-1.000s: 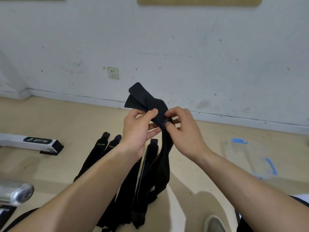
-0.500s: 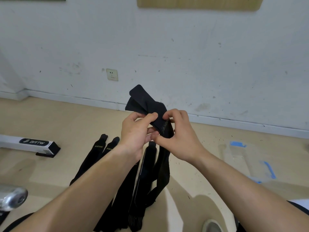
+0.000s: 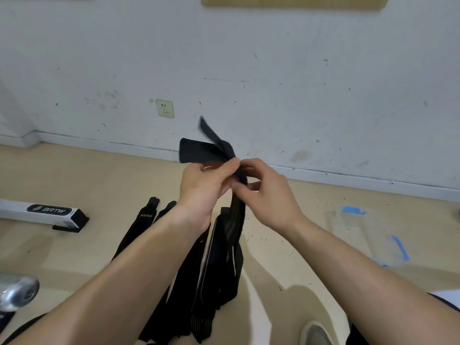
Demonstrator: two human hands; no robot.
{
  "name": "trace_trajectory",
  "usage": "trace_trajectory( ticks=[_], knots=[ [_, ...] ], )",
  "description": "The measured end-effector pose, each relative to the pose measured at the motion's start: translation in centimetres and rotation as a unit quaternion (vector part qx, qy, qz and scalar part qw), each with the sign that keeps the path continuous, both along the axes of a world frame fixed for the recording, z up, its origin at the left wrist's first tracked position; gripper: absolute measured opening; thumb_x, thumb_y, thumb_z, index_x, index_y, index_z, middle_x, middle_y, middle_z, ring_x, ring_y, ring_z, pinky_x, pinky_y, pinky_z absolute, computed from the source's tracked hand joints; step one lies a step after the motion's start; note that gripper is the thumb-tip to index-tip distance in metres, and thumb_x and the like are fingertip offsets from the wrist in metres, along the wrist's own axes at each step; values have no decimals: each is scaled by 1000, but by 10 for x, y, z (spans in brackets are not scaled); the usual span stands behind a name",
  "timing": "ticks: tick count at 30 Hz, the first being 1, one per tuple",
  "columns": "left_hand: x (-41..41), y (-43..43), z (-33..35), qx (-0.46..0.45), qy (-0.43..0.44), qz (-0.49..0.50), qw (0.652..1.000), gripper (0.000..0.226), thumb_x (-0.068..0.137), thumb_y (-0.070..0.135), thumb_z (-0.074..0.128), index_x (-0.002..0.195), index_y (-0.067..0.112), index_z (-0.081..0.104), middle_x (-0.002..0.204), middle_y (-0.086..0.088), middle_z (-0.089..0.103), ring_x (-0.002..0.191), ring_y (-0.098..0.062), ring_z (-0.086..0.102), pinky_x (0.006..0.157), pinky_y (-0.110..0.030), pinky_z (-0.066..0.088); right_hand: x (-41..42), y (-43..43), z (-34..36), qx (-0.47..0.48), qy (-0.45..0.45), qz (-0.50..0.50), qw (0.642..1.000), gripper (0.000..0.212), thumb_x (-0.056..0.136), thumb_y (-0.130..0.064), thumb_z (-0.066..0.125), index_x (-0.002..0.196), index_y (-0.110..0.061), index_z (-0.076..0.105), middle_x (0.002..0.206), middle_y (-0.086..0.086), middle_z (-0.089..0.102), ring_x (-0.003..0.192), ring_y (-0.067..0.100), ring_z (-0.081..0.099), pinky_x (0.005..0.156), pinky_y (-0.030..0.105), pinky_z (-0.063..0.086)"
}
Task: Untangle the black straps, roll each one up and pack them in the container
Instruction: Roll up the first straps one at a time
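Above the floor (image 3: 74,245), at mid-frame, both hands are working one strap (image 3: 199,151). The left hand (image 3: 201,188) is pinching its upper part between thumb and curled fingers. The right hand (image 3: 268,197) is pinching the same strap just beside it, with its fingers curled round the band. Two flat ends are sticking up beyond the grip. The rest is hanging down to the pile (image 3: 219,282) of straps lying on the floor below. The clear container (image 3: 361,232) is lying on the floor to the right, well apart from the pile.

The step in hand appears to be freeing the crossed ends. For a clean result:

- The hands should be gripping close to the crossing.
- One end should be eased through rather than pulled hard.
- The tail should be hanging free, so that it is not dragging other straps up.
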State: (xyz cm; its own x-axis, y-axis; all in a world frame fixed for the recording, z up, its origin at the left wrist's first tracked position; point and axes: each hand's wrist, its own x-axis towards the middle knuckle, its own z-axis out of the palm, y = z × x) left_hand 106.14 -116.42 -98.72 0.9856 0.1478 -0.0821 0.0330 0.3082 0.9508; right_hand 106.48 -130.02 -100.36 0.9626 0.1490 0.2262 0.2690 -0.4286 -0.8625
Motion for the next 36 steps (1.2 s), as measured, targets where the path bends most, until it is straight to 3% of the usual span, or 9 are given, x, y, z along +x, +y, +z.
trace_trajectory(
  ticks=[5, 10, 16, 19, 23, 27, 29, 31, 36],
  knots=[
    [4, 11, -5, 178, -76, -52, 980, 28, 91, 8, 75, 116, 19, 69, 102, 4, 79, 103, -7, 73, 95, -25, 55, 10, -19, 23, 176, 97, -45, 979, 16, 104, -17, 55, 105, -15, 71, 81, 2, 76, 75, 21, 75, 55, 29, 57],
    [7, 27, -31, 263, -18, -116, 958, 75, 71, 49, 89, 135, 27, 56, 127, 11, 68, 119, -5, 64, 107, -32, 48, 12, -19, 40, 233, 112, -24, 966, 20, 104, -20, 55, 109, -11, 73, 86, 3, 75, 63, 16, 67, 50, 24, 50],
    [-4, 33, -69, 302, 66, -314, 898, 37, 90, 41, 72, 120, 20, 72, 115, 1, 77, 113, -16, 71, 112, -46, 48, 27, -36, 55, 371, 120, -73, 918, 22, 104, -18, 57, 110, -4, 72, 86, 3, 74, 57, 12, 58, 52, 23, 48],
    [-6, 32, -78, 281, 65, -319, 903, 21, 99, 26, 66, 120, 20, 69, 114, 0, 77, 111, -17, 72, 110, -43, 50, 38, -49, 48, 384, 131, -149, 902, 19, 104, -19, 57, 103, -7, 72, 83, 0, 73, 58, 10, 61, 55, 23, 51],
    [-5, 26, -69, 260, 26, -293, 920, 25, 102, 24, 64, 127, 21, 64, 120, 4, 75, 115, -14, 70, 107, -37, 50, 47, -62, 19, 257, 223, -208, 917, 14, 101, -18, 62, 95, -6, 66, 94, 7, 70, 73, 16, 67, 66, 32, 62],
    [0, 21, -58, 327, -19, -315, 891, 41, 91, 36, 67, 128, 19, 60, 120, 3, 73, 115, -15, 68, 105, -38, 50, 39, -55, -2, -136, 217, -138, 957, 30, 89, -20, 64, 117, -8, 66, 112, 5, 68, 105, 26, 65, 96, 43, 55],
    [4, 18, -52, 398, -39, -350, 847, 32, 89, 36, 68, 115, 19, 60, 106, 6, 72, 104, -14, 67, 100, -36, 50, 29, -41, 3, -164, 161, -29, 973, 47, 88, -19, 63, 135, -22, 61, 136, -7, 60, 126, 15, 56, 99, 25, 44],
    [6, 16, -46, 460, -57, -376, 803, 26, 92, 30, 73, 111, 24, 58, 100, 14, 65, 98, -11, 63, 94, -31, 47, 19, -26, 9, -133, 165, 120, 970, 42, 91, -12, 58, 130, -26, 65, 134, -14, 62, 124, 4, 54, 95, 15, 40],
    [9, 21, -38, 482, -63, -383, 786, 26, 82, 23, 85, 101, 15, 70, 96, 7, 70, 91, -14, 66, 85, -26, 50, 15, -14, 7, -166, 189, 215, 944, 32, 84, -20, 61, 114, -20, 71, 108, -7, 73, 105, 11, 65, 91, 25, 49]
  ],
)
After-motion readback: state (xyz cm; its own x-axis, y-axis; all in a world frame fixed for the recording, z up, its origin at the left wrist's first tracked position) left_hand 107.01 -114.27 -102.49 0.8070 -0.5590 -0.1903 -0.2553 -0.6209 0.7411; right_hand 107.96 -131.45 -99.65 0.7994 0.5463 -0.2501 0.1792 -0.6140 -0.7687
